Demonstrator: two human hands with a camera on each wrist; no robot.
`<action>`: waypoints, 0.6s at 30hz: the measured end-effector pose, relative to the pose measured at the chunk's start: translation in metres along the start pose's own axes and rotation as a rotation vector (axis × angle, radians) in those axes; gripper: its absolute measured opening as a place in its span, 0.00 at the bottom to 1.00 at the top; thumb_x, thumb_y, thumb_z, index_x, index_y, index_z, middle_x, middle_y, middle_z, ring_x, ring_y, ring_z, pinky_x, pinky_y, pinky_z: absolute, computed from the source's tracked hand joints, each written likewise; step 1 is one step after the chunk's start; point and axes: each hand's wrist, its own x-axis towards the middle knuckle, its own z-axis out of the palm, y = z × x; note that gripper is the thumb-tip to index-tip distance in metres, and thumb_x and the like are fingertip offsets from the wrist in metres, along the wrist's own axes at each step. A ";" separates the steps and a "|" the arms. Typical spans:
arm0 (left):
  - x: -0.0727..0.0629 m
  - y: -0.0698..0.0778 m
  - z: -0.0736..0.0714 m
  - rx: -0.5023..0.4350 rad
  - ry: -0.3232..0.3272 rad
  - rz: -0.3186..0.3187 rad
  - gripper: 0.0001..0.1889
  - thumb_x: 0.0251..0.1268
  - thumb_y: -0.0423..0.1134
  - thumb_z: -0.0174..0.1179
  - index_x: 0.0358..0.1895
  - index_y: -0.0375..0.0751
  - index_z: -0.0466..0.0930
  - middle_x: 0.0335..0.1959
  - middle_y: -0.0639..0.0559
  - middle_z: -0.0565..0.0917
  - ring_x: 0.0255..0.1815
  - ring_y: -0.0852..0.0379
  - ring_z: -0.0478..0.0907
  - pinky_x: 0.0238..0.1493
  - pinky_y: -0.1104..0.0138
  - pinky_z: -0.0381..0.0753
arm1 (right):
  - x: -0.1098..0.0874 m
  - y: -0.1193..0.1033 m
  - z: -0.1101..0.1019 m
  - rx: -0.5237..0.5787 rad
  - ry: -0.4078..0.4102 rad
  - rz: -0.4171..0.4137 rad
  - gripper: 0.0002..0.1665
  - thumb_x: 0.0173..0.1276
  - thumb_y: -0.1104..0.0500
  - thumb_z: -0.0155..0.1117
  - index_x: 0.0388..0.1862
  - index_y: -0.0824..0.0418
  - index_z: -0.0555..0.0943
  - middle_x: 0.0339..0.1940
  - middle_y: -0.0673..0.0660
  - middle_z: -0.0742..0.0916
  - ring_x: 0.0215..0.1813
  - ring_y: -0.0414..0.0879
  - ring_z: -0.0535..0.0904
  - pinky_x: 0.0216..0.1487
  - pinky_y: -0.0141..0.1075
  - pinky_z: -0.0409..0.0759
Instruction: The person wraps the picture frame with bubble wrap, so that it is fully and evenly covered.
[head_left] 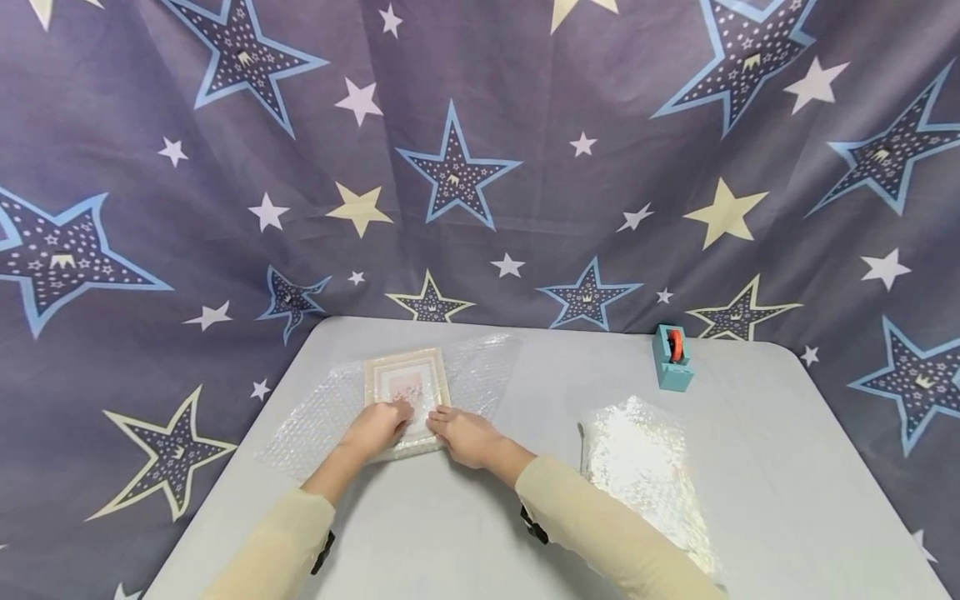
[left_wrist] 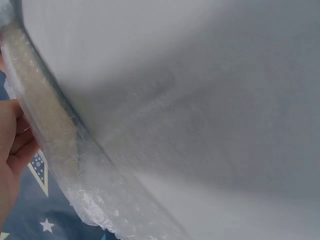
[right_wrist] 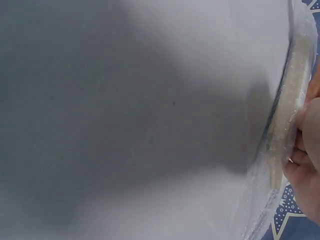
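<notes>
A cream picture frame (head_left: 371, 379) with a pink picture lies on a sheet of clear bubble wrap (head_left: 311, 425) at the left of the table. The wrap runs up over the frame's near edge, seen as a beige side under bubble wrap (left_wrist: 95, 205) in the left wrist view. On the near left part of the frame, my left hand (head_left: 377, 429) holds the wrap with curled fingers. My right hand (head_left: 467, 435) presses the wrap at the near right corner with fingers laid side by side. In the right wrist view, my right hand (right_wrist: 306, 160) touches the wrapped edge.
A teal tape dispenser (head_left: 670, 362) with a red roll stands at the back right. A shiny clear plastic-wrapped package (head_left: 645, 467) lies right of my right forearm. The pale table (head_left: 465, 533) meets a star-patterned curtain (head_left: 495, 242) behind it.
</notes>
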 end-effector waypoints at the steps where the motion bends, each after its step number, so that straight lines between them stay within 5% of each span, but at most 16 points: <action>1: -0.001 0.000 0.000 -0.009 -0.012 -0.004 0.05 0.56 0.28 0.63 0.26 0.39 0.79 0.30 0.44 0.87 0.32 0.46 0.86 0.33 0.58 0.85 | 0.000 -0.001 0.000 0.003 0.002 -0.002 0.23 0.76 0.56 0.47 0.67 0.55 0.72 0.69 0.49 0.76 0.74 0.44 0.67 0.75 0.33 0.65; 6: -0.005 0.002 -0.001 -0.099 -0.065 -0.033 0.07 0.63 0.33 0.58 0.40 0.35 0.83 0.48 0.37 0.86 0.53 0.41 0.83 0.55 0.51 0.82 | -0.001 0.000 -0.001 0.004 0.010 0.012 0.23 0.75 0.56 0.49 0.67 0.55 0.72 0.69 0.50 0.76 0.74 0.44 0.68 0.75 0.34 0.66; 18: -0.011 0.014 -0.001 -0.207 -0.089 -0.078 0.18 0.66 0.35 0.57 0.56 0.27 0.78 0.59 0.33 0.79 0.63 0.38 0.75 0.65 0.49 0.74 | -0.014 0.000 0.002 -0.012 0.045 0.026 0.23 0.75 0.56 0.50 0.66 0.56 0.73 0.68 0.50 0.78 0.73 0.45 0.69 0.74 0.32 0.67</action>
